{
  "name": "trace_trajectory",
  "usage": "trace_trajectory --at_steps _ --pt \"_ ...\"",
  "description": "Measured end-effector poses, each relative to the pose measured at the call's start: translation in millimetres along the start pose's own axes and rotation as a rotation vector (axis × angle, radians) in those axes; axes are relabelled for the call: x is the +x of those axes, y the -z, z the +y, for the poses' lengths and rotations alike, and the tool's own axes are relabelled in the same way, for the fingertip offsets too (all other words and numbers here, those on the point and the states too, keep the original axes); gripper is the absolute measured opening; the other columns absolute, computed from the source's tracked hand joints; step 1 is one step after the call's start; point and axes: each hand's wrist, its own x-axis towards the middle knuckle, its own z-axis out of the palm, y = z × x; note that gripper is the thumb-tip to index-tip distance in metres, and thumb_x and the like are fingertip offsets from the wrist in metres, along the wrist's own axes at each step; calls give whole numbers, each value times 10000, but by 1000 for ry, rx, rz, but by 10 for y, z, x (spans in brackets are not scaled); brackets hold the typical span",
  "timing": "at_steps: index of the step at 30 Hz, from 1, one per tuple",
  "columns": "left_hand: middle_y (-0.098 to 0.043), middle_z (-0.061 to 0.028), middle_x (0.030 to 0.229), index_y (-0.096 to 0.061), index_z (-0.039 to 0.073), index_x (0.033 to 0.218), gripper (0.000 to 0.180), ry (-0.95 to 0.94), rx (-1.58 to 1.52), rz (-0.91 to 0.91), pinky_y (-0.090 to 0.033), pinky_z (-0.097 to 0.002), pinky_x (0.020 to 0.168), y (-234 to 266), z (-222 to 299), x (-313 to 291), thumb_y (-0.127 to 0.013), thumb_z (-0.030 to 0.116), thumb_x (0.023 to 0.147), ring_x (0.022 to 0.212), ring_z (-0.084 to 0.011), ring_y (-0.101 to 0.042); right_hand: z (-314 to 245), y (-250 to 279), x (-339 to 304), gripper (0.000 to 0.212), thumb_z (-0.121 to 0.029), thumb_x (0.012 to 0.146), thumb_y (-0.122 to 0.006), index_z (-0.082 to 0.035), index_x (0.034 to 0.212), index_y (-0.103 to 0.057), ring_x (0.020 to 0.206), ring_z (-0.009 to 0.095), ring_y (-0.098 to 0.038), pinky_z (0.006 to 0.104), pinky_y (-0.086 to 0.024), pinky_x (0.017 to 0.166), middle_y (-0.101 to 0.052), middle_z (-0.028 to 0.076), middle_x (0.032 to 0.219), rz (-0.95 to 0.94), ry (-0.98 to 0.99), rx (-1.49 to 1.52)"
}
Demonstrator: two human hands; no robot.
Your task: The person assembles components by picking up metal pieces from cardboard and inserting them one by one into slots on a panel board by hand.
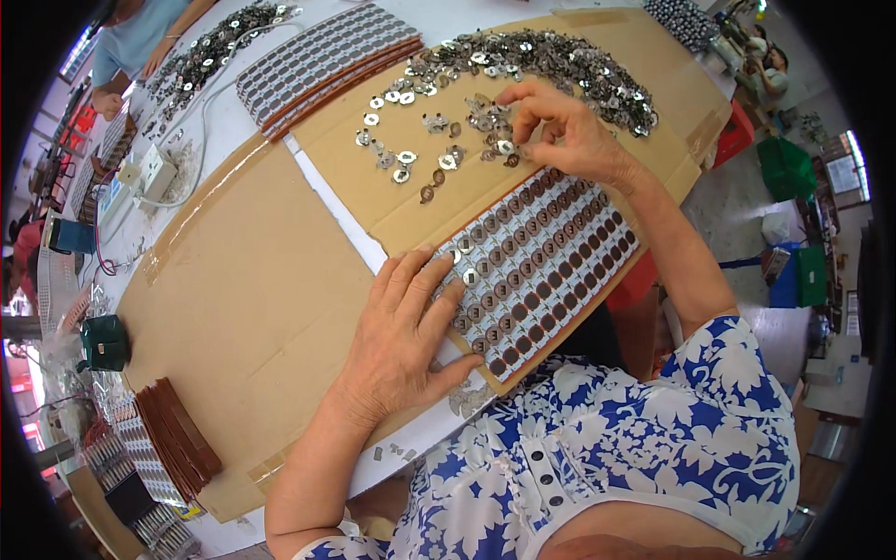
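Observation:
A tray-like board [543, 271] lies at the table's near edge, with rows of small round dark discs in a white and blue grid. My left hand [401, 327] rests flat along its left end, fingers spread over the corner discs. Beyond the board's far edge my right hand [567, 131] hovers over loose small metal parts [490, 117]. Its index finger stretches out and its thumb stands apart, the other fingers curled; nothing shows between them. Two shiny silver discs [469, 277] sit in the board near my left fingertips, among the darker ones.
A large heap of metal parts [569, 65] spreads over the cardboard [373, 187] beyond my right hand. Stacked boards [327, 65] lie at the far left, and brown boards [177, 439] at the near left. A power strip [140, 182] and another person's arm [177, 33] are at left.

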Motion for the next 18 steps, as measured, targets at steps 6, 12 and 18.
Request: trace_trajectory --at_steps 6,12,18 --pt "-611 -241 1486 -672 -16 1366 811 3 -7 -14 -396 -658 1251 0 18 5 -945 424 742 1437 -482 -545 -227 -275 -96 94 -7 989 -768 -27 1080 -781 893 48 -690 237 -571 768 -778 10 1098 174 -175 113" --pt "-640 -199 1478 -711 32 1349 769 -5 36 21 -452 -630 1204 -21 21 -27 -941 474 763 1411 -461 -584 -475 -717 94 158 -82 962 -784 -73 1120 -790 947 284 -764 391 -602 837 -757 88 1013 68 126 -61" --pt "-614 -211 1490 -678 7 1344 744 -25 -10 24 -413 -642 1233 -50 -6 0 -920 420 774 1412 -452 -561 -516 -819 189 173 -49 985 -738 -94 1151 -763 984 262 -754 399 -591 845 -714 70 1066 40 364 -209"
